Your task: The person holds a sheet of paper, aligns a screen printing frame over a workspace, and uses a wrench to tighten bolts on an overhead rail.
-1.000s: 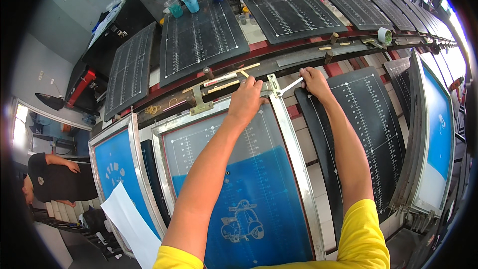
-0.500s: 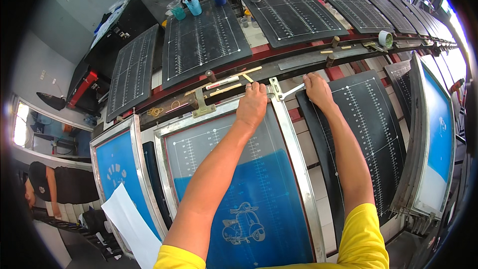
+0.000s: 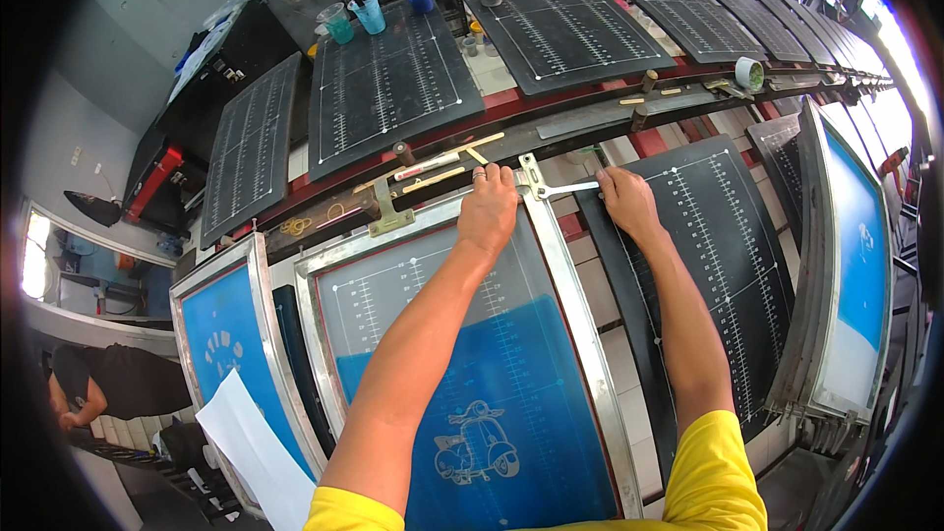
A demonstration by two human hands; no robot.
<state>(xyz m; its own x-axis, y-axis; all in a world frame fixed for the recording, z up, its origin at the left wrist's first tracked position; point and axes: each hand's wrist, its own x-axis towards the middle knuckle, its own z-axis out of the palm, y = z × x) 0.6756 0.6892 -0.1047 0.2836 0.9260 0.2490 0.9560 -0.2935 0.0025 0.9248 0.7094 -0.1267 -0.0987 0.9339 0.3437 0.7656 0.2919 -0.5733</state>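
Extending left from the right hand (image 3: 629,201), a slim silver metal wrench (image 3: 572,189) is gripped by its end, probably the best hold: likely stiff, light. The left hand (image 3: 487,208) is curled at a silver metal frame (image 3: 577,334); any grip cannot be told.

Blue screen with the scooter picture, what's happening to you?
The person's right hand holds a wrench-like metal tool reaching to the bracket at the screen's far right corner. The left hand is at the far edge of the metal frame, near that bracket. The scooter picture is between the forearms.
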